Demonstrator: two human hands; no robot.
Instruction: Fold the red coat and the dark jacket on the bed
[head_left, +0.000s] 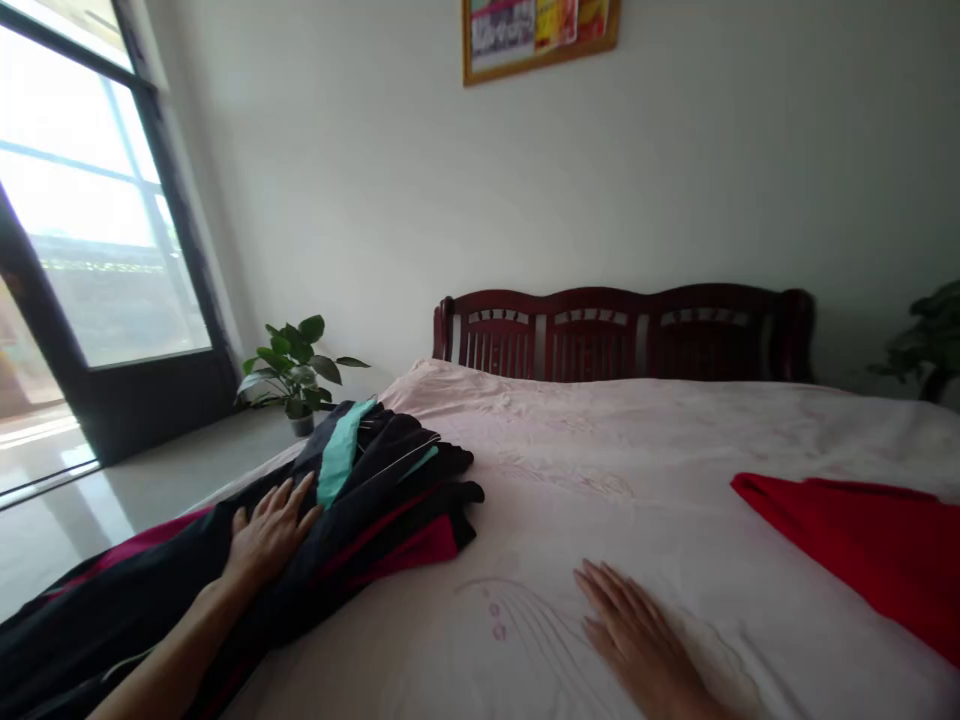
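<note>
My left hand (268, 535) lies flat, fingers spread, on a pile of dark clothes (375, 480) at the bed's left edge; the pile shows black, crimson and a teal strip. My right hand (637, 640) rests palm down with fingers stretched out on the pale pink bedsheet (600, 450), holding nothing. A red cloth (862, 550) lies spread on the bed to the right of that hand, apart from it.
A dark wooden headboard (622, 335) stands against the white wall. A potted green plant (296, 375) sits on the floor left of the bed, near a large dark-framed window door (97, 250). Another plant (930, 340) shows at far right. A framed picture (540, 30) hangs above.
</note>
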